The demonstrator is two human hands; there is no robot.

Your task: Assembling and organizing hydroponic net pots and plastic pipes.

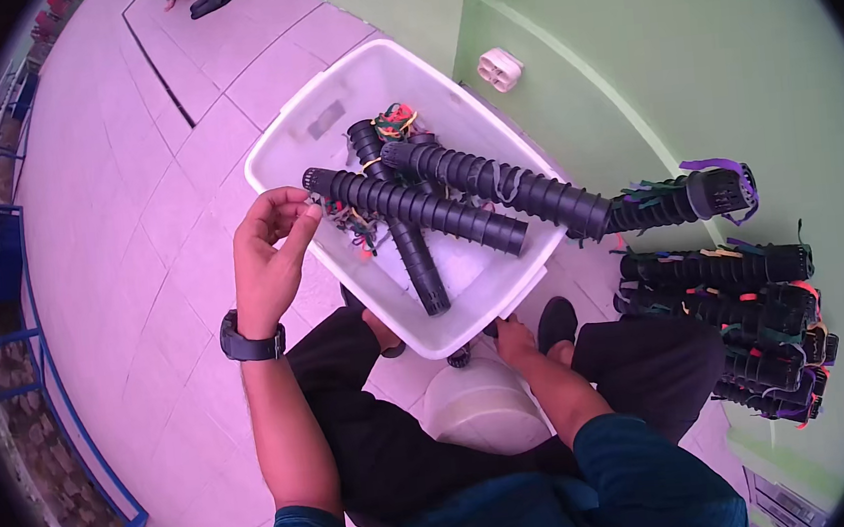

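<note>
Head camera view: a large white tub point(366, 78) sits tilted in front of the person, holding ribbed black columns that look like stacks of nested cups; one, the middle column point(418, 212), lies slantwise across the tub, on top of the lower column point(414, 259), which runs from the tub's far part toward its near side; the upper column point(495, 179) slopes beside the middle one and reaches over the tub's right rim. Coloured strips point(395, 121) bunch near the far end of the lower column; more strips point(353, 224) lie by the left wall.

The left hand point(277, 241) is at the tub's left rim, just beside the left end of the middle column; its fingers are curled, with thumb and fingertips close together, though I cannot tell whether they pinch anything. The right hand point(516, 341) is low at the tub's near right corner, partly hidden; whether its fingers are closed on something I cannot tell.

Right of the tub, another column point(653, 205) carries a purple strip point(709, 164); nearer, a pile of black columns point(717, 310) lies along the green wall point(611, 16); a rounded whitish container point(484, 404) stands between the person's legs.
</note>
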